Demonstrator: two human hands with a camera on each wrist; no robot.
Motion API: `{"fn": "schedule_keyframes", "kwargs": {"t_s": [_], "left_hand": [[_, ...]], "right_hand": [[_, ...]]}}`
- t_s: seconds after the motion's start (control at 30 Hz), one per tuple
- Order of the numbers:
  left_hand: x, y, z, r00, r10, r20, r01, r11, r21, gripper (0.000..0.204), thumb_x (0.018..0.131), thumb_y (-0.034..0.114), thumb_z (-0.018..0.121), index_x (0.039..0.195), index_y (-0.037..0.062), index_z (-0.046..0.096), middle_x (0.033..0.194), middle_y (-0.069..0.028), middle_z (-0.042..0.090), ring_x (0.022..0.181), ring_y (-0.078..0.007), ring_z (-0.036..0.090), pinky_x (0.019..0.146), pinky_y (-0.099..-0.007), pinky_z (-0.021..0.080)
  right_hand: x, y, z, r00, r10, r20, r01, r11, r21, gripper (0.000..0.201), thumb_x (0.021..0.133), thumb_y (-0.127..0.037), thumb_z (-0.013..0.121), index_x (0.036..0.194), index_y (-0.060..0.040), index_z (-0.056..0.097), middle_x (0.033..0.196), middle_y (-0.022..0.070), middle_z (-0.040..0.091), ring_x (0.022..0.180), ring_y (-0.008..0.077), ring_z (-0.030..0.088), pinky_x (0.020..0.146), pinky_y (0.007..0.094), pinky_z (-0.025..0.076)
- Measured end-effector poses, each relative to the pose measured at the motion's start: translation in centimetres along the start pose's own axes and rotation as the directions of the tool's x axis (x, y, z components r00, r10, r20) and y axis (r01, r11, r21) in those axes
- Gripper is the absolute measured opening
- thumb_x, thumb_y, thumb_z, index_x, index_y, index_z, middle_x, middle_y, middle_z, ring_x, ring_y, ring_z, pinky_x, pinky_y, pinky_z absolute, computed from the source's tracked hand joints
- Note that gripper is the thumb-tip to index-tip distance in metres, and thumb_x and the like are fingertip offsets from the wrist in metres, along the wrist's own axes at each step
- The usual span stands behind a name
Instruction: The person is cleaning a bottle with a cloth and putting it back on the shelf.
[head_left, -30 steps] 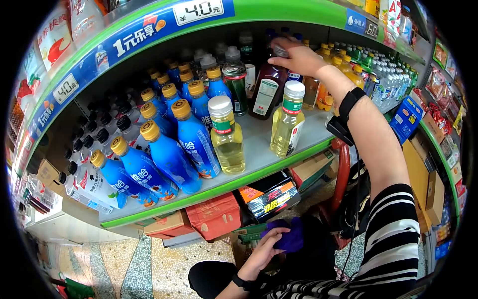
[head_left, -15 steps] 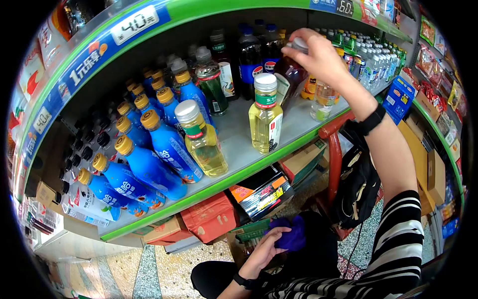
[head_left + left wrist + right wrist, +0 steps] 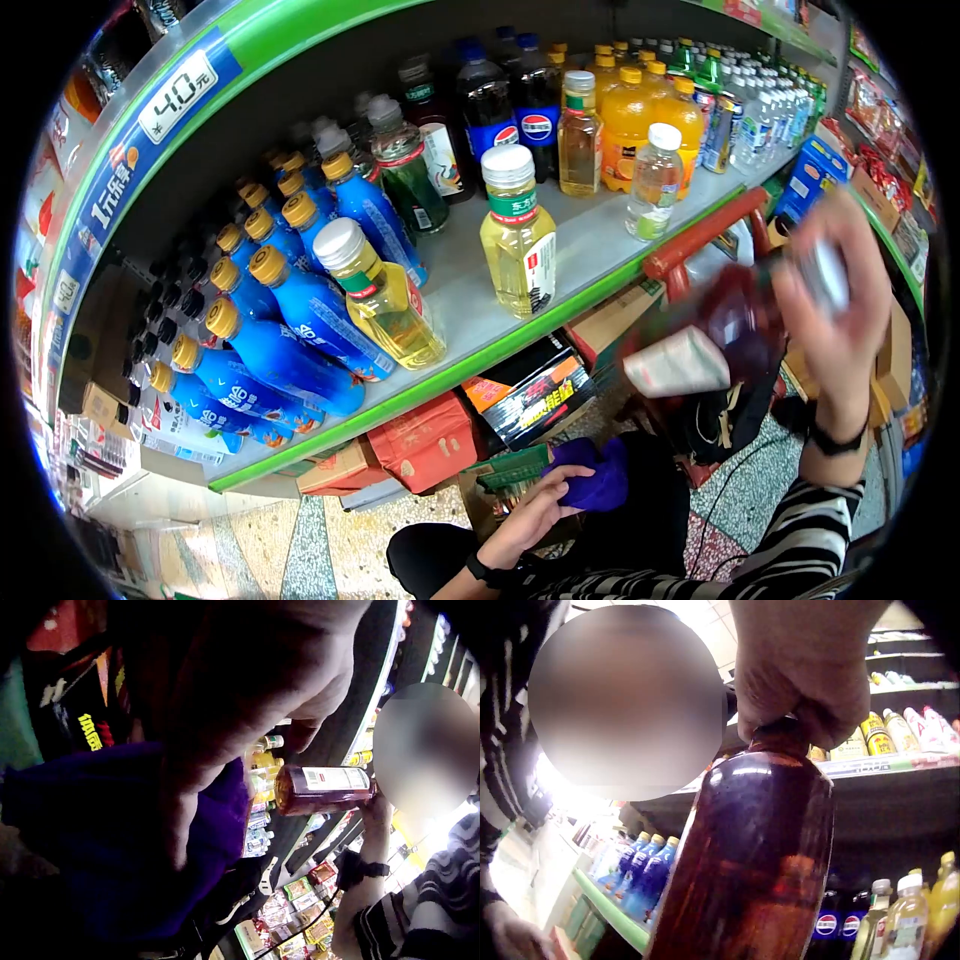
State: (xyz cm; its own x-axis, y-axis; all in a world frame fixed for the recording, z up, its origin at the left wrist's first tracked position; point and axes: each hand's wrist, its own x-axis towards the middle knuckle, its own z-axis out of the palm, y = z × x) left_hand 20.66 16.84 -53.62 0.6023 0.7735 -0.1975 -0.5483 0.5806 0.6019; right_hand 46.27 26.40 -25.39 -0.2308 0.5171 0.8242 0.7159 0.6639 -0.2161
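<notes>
My right hand (image 3: 850, 290) grips a large bottle of dark red drink (image 3: 740, 315) by its capped neck, holding it tilted in the air right of the shelf's front edge. In the right wrist view, the curled fingers close round the neck above the bottle's shoulder (image 3: 765, 787). A pale label faces outward in the left wrist view, where the bottle (image 3: 319, 802) lies sideways. Low by the lap, my left hand (image 3: 530, 512) holds a bunched purple cloth (image 3: 598, 478), with fingers pressed over its near side; the cloth (image 3: 97, 825) fills much of the left wrist view.
On the green-edged shelf (image 3: 440, 362) stand two pale yellow tea bottles (image 3: 520, 255), blue bottles with gold caps (image 3: 300, 330), colas (image 3: 537, 125) and orange drinks (image 3: 630, 130). A red rail (image 3: 705, 235) juts at the shelf's right front. Below sit cartons (image 3: 420, 445) and a black bag (image 3: 725, 425).
The right hand has lifted the dark red bottle off the shelf and carried it right and toward me. The view has shifted rightward. The left hand stays on the purple cloth.
</notes>
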Motion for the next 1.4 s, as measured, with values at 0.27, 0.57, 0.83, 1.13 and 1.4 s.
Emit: {"fn": "schedule_keyframes", "kwargs": {"t_s": [0.27,0.57,0.83,1.13,1.4], "left_hand": [[-0.8,0.8,1.1,0.978,0.201,-0.053,-0.134,0.805,0.578,0.077,0.085,0.047,0.064,0.142,0.0054,0.034,0.133,-0.0129,0.044,0.123,-0.0215,0.042,0.103,-0.0354,0.036],[2.0,-2.5,3.3,0.977,0.188,-0.103,0.031,0.35,0.936,0.08,0.06,0.035,0.084,0.123,0.0032,0.045,0.111,-0.0196,0.052,0.096,-0.037,0.049,0.087,-0.0419,0.042],[1.2,2.3,7.3,0.99,0.141,0.001,-0.082,0.566,0.82,0.077,0.065,0.031,0.085,0.125,0.0025,0.045,0.112,-0.0135,0.053,0.105,-0.0268,0.051,0.092,-0.037,0.04],[-0.6,5.0,11.4,0.935,-0.27,-0.228,0.353,0.734,0.58,0.098,0.065,0.032,0.086,0.138,-0.0033,0.031,0.125,-0.012,0.053,0.115,-0.0196,0.05,0.1,-0.034,0.039],[-2.9,9.0,19.9,0.951,-0.219,-0.218,0.235,0.971,0.052,0.081,0.067,0.018,0.085,0.135,0.0047,0.042,0.12,-0.0042,0.057,0.113,-0.016,0.051,0.1,-0.0341,0.04]], "right_hand": [[-7.8,-1.4,4.1,0.941,-0.111,0.32,-0.027,0.917,0.398,0.023,0.063,-0.016,0.076,0.072,-0.0096,0.055,0.061,0.0049,0.047,0.042,0.0183,0.045,0.036,0.0299,0.033],[-11.2,-5.0,9.2,0.909,0.104,0.403,-0.235,0.927,0.291,0.021,0.065,-0.009,0.071,0.071,-0.006,0.051,0.064,0.0103,0.047,0.045,0.0261,0.049,0.04,0.035,0.041],[-8.8,-4.1,7.1,0.809,0.32,0.493,-0.497,0.819,0.286,0.027,0.074,-0.024,0.075,0.081,-0.0053,0.056,0.073,0.0111,0.053,0.058,0.0271,0.057,0.049,0.0354,0.048],[-9.9,-2.8,0.1,0.482,0.58,0.657,-0.859,0.461,0.223,0.043,0.077,-0.01,0.068,0.116,0.0023,0.055,0.093,0.0163,0.055,0.083,0.0277,0.057,0.076,0.034,0.045],[-15.4,-5.0,-6.3,0.141,0.588,0.796,-0.984,-0.005,0.179,0.038,0.086,-0.02,0.065,0.115,0.0051,0.057,0.112,0.0184,0.059,0.105,0.0285,0.057,0.091,0.0355,0.044]]}}
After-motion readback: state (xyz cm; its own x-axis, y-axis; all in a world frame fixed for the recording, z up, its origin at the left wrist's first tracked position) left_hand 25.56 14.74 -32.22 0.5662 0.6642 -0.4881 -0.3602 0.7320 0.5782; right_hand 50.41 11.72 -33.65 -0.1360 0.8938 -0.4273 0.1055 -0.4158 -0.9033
